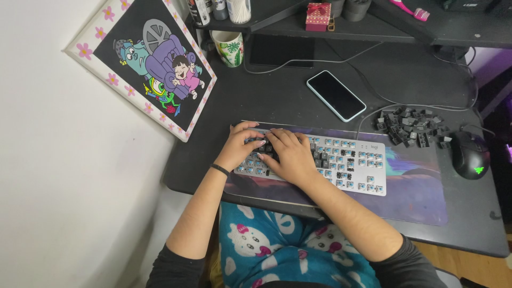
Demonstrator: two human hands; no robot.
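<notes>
White keyboard (341, 160) on desk (277, 101), long axis running left to right, tilted slightly down rightward; left hand (240, 146) and right hand (288, 154) palms down, fingers curled pressing its left-end keys, grip unclear

A black desk (277, 101) carries a desk mat (421, 197), phone (336, 95), mug (229, 48) and loose keycaps (410, 127).

A home desk corner: keyboard (341, 160), mouse (471, 154), phone (336, 95), cartoon painting (144, 58).
</notes>
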